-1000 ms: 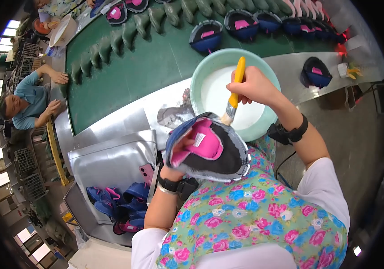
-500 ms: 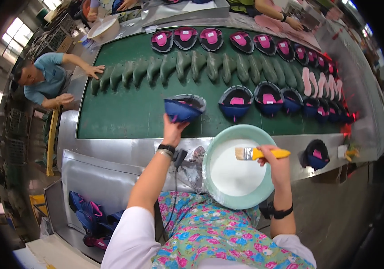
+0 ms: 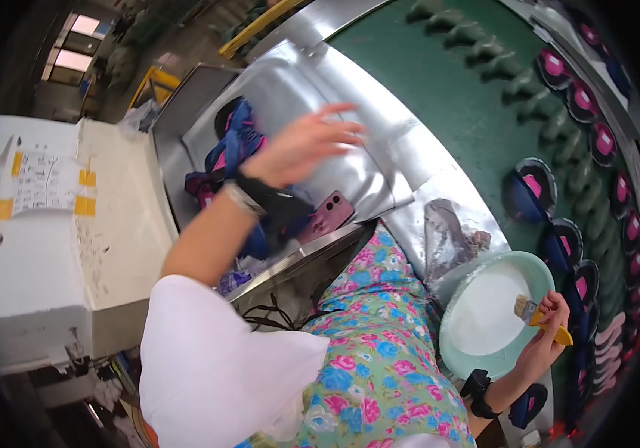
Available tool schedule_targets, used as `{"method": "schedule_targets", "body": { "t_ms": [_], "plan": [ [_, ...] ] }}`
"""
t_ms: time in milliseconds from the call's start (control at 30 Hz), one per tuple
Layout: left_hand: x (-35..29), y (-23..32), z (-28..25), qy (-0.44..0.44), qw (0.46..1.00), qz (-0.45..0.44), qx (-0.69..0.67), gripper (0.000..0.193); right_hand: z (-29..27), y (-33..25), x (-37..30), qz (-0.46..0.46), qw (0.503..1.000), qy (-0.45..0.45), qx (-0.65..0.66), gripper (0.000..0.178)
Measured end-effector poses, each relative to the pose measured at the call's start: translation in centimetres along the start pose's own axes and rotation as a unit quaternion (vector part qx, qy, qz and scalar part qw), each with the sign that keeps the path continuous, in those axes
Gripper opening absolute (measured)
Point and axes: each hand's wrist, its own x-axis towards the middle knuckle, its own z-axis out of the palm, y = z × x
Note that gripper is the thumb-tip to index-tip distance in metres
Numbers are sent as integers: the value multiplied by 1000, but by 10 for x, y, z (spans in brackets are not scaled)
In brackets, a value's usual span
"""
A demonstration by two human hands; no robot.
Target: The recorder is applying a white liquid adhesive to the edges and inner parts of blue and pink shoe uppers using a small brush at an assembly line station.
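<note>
My left hand (image 3: 306, 145) is open, its fingers stretched out and a little blurred, over a metal tray (image 3: 365, 160). Beside and beneath its wrist lie several navy-and-pink shoe uppers (image 3: 237, 138) in that tray, partly hidden by my forearm. A pink phone (image 3: 329, 216) rests near the tray's front edge. In my right hand (image 3: 548, 328) is a yellow-handled paintbrush (image 3: 559, 334), its bristles above a pale green basin (image 3: 452, 343) of white liquid (image 3: 488, 313). A navy shoe upper (image 3: 527, 200) sits on the green conveyor belt (image 3: 409, 75), nearest the basin in its row.
Dark green foot-shaped lasts (image 3: 551, 123) run along the belt, with more uppers (image 3: 583, 98) beyond them and pink insoles (image 3: 608, 351) farther down. A crumpled rag (image 3: 443, 231) lies on the metal ledge beside the basin. At left stands a white cabinet (image 3: 28, 261) with taped papers.
My left hand has let go of the shoe upper, now on the belt, and moved left over the tray. The view has turned left. My right hand still holds the brush over the basin.
</note>
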Motion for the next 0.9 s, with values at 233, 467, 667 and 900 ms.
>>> {"method": "schedule_targets", "body": {
  "t_ms": [233,467,667,900],
  "plan": [
    [-167,-65,-153,198,778,-149,578,43,40,-8,-1,13,992,-126,8,27],
    [-96,-120,-104,-12,598,94,796,75,69,-27,-16,0,981,-174,-82,26],
    [17,-115,-137,86,703,144,691,26,75,-34,-28,18,983,-152,-105,25],
    [40,-23,24,213,899,173,342,23,118,-38,-15,40,977,-182,-101,22]
  ]
}}
